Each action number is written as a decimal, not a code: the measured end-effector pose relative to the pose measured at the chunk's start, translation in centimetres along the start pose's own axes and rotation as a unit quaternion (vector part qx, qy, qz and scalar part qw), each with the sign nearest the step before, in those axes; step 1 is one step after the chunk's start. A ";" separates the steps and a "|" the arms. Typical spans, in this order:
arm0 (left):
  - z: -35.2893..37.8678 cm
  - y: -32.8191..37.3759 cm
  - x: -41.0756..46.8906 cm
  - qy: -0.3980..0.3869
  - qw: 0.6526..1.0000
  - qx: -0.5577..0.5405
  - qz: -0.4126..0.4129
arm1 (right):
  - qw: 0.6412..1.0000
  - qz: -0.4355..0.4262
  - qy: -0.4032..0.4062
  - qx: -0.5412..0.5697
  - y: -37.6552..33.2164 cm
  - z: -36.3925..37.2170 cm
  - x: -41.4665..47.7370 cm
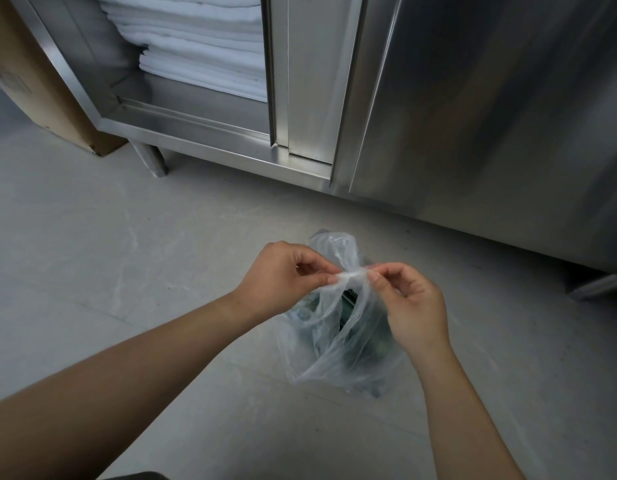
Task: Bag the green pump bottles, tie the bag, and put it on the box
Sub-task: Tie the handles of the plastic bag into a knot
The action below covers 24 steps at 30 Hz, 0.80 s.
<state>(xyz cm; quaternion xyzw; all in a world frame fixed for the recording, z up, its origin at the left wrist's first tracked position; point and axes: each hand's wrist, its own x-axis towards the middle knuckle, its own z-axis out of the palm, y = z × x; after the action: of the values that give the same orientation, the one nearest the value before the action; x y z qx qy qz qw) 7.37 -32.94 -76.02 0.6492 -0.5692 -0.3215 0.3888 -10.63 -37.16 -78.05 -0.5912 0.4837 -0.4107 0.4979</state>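
1. The left hand [283,275] has its thumb and forefinger pressed together on a twisted strand of the thin clear plastic bag [338,341]; its other fingers are curled in toward the palm.
2. The right hand [409,303] pinches the same strand from the other side, thumb and forefinger closed on the plastic, remaining fingers loosely bent.
3. The two pinches sit close together at the top of the bag, with the gathered plastic stretched between them.
4. A second loose flap of the bag stands up just behind the hands.
5. The bag hangs down from the pinched strand, its long axis running from the hands toward the floor [109,271], and its bottom rests on or just above the floor; which one cannot be told.
6. Dark green bottles [348,306] show through the plastic and through a gap in the bag's mouth; their number and which way they point cannot be made out.
7. Both bare forearms reach in from the lower edge toward the bag.
8. Beyond the bag stands a stainless steel cabinet [473,116] on short legs, well apart from the hands.
9. Its left compartment is open and holds a stack of folded white towels [196,46].
10. A cardboard box [40,81] stands on the floor just beside the cabinet's left end.
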 end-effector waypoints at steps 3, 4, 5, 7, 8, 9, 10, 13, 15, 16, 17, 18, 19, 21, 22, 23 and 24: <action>-0.2 -0.4 0.0 0.007 1.000 0.006 -0.014 | 0.998 0.027 0.042 0.034 0.6 -1.2 0.2; -0.2 -0.5 0.1 0.009 1.000 0.008 -0.016 | 0.998 0.035 0.046 0.035 0.9 -1.4 0.2; -0.2 -0.4 0.2 0.011 1.000 0.011 -0.017 | 0.997 0.044 0.049 0.038 1.0 -1.5 0.1; -0.3 -0.5 0.3 0.012 1.000 0.016 -0.018 | 0.996 0.058 0.055 0.048 1.4 -1.3 -0.1; -0.3 -0.6 0.4 0.012 1.000 0.018 -0.018 | 0.995 0.062 0.057 0.052 1.5 -1.2 -0.2; -0.4 -0.7 0.4 0.011 1.000 0.020 -0.018 | 0.995 0.067 0.058 0.054 1.6 -1.1 -0.2; -0.4 -0.9 0.4 0.011 1.000 0.022 -0.020 | 0.995 0.068 0.059 0.052 1.6 -1.1 -0.2; -0.4 -1.0 0.5 0.018 0.999 0.021 -0.029 | 0.996 0.042 0.066 0.032 1.3 -1.1 -0.3; -0.1 -0.8 0.6 0.009 0.999 0.028 -0.032 | 0.997 0.004 0.073 -0.002 0.8 -1.0 -0.4; 0.1 -0.7 0.7 -0.002 0.999 0.032 -0.032 | 0.997 -0.012 0.073 -0.019 0.6 -0.9 -0.4; 0.4 -0.7 0.7 -0.012 0.999 0.034 -0.031 | 0.997 -0.025 0.069 -0.036 0.3 -0.8 -0.5; 0.7 -0.6 0.6 -0.021 0.999 0.032 -0.032 | 0.996 -0.035 0.063 -0.056 0.3 -0.8 -0.5; 1.1 -0.6 0.6 -0.026 0.999 0.026 -0.034 | 0.995 -0.042 0.057 -0.074 0.2 -0.8 -0.4; 1.4 -0.4 0.6 -0.029 0.999 0.018 -0.035 | 0.993 -0.044 0.058 -0.094 0.4 -0.9 -0.4; 1.5 -0.4 0.6 -0.029 0.999 0.020 -0.032 | 0.993 -0.038 0.061 -0.095 0.5 -0.9 -0.5; 1.6 -0.3 0.6 -0.029 0.999 0.023 -0.027 | 0.993 -0.032 0.062 -0.094 0.6 -1.0 -0.6; 1.8 -0.1 0.6 -0.031 0.999 0.025 -0.022 | 0.993 -0.030 0.061 -0.093 0.6 -1.0 -0.7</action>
<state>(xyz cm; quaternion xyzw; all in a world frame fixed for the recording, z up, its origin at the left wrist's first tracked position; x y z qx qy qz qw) 5.97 -33.77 -76.99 0.6607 -0.5744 -0.3355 0.3477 -11.81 -36.71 -78.52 -0.6231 0.5314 -0.4137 0.3978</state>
